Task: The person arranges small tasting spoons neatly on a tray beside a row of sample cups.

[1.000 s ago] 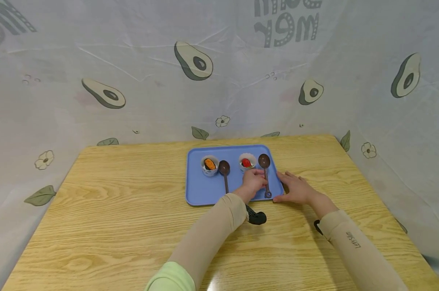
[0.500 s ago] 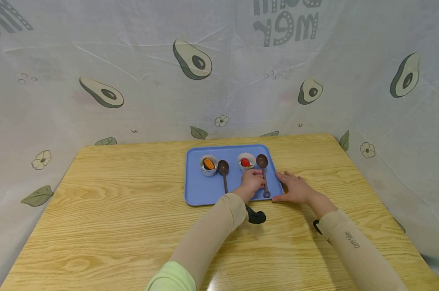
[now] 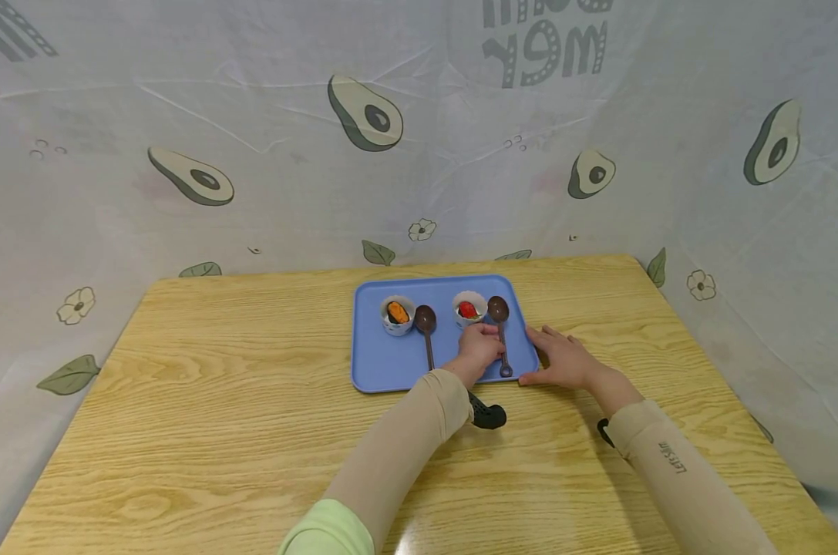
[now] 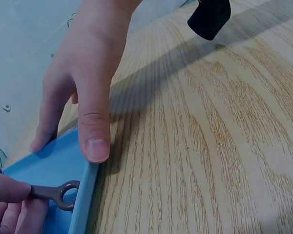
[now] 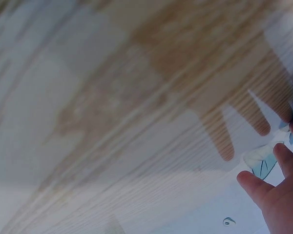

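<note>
On the blue tray point(image 3: 384, 370), my left hand point(image 3: 477, 347) pinches the handle of the right-hand brown spoon point(image 3: 499, 310). The left wrist view shows the ring end of that spoon's handle point(image 4: 66, 195) beside the tray rim. My right hand point(image 3: 564, 361) touches the tray's front right corner, thumb on the front rim and straight fingers along the right side. A small white cup point(image 3: 469, 317) with a red-topped piece stands left of the held spoon. Another cup point(image 3: 397, 327) holds an orange-topped piece, with a second brown spoon point(image 3: 425, 320) to its right.
The tray lies near the back of a wood-grain table point(image 3: 217, 416). Behind it hangs a pale curtain point(image 3: 287, 193) printed with avocados. A black strap end point(image 3: 488, 416) hangs below my left wrist. The right wrist view is mostly blurred tabletop.
The held spoon has shifted slightly left, a little closer to the cup with the red-topped piece. My hands keep nearly the same places. The head view has drifted a little.
</note>
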Tool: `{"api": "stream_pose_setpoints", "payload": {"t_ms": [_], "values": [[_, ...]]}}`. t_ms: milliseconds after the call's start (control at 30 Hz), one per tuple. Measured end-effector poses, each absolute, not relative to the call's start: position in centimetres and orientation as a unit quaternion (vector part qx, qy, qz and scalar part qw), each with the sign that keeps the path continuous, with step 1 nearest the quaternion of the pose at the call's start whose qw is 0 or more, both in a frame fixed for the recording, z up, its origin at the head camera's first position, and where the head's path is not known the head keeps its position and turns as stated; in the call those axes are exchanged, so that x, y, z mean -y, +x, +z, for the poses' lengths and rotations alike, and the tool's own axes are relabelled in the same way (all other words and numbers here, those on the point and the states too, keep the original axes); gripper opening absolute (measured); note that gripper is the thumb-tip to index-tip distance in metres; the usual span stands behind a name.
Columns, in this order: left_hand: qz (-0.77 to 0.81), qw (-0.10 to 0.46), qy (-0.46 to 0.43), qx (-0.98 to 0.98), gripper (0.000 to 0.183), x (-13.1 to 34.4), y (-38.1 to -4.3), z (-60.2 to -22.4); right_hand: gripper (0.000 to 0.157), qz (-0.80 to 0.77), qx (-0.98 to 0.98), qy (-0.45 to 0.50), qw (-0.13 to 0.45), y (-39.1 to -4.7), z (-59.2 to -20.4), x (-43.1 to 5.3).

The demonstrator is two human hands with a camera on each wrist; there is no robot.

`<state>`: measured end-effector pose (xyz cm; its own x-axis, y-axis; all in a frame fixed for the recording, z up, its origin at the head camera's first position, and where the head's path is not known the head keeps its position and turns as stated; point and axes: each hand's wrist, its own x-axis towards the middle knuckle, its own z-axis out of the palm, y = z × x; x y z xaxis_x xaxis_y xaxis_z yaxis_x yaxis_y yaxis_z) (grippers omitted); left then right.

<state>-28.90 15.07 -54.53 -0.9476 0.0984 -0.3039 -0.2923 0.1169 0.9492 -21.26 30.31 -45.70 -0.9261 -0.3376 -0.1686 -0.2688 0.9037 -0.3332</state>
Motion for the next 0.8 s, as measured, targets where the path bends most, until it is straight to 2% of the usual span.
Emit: {"api": "stream_pose_setpoints", "payload": {"t_ms": [100, 167, 300, 400, 500, 533, 633, 733, 800], "values": [[0.636, 0.146, -0.092, -0.752, 0.026, -14.7, -27.4, -51.7, 0.103, -0.155, -0.969, -0.156, 0.114, -21.2, -45.7, -30.3], [0.616, 0.152, -0.111, -0.765, 0.025, -14.1, -25.5, -48.1, 0.102, -0.156, -0.969, -0.156, 0.115, -21.3, -45.7, -30.3], [0.599, 0.131, -0.120, -0.780, 0.023, -13.7, -23.7, -45.1, 0.102, -0.153, -0.969, -0.154, 0.117, -21.3, -45.8, -30.3], [0.605, 0.139, -0.121, -0.775, 0.024, -13.8, -23.8, -45.2, 0.102, -0.152, -0.969, -0.153, 0.117, -21.4, -45.8, -30.4], [0.605, 0.145, -0.108, -0.776, 0.021, -14.0, -24.9, -46.9, 0.102, -0.153, -0.969, -0.154, 0.117, -21.4, -45.8, -30.4], [0.606, 0.133, -0.093, -0.779, 0.019, -14.2, -25.7, -48.5, 0.103, -0.154, -0.969, -0.155, 0.117, -21.4, -45.8, -30.4], [0.587, 0.127, -0.079, -0.795, 0.018, -14.5, -26.6, -50.1, 0.102, -0.155, -0.969, -0.155, 0.118, -21.4, -45.8, -30.4], [0.581, 0.125, -0.085, -0.800, 0.018, -14.5, -26.3, -49.3, 0.102, -0.154, -0.969, -0.155, 0.117, -21.4, -45.8, -30.3], [0.567, 0.130, -0.097, -0.808, 0.019, -14.3, -25.3, -47.5, 0.102, -0.154, -0.969, -0.156, 0.116, -21.4, -45.8, -30.3]]}}
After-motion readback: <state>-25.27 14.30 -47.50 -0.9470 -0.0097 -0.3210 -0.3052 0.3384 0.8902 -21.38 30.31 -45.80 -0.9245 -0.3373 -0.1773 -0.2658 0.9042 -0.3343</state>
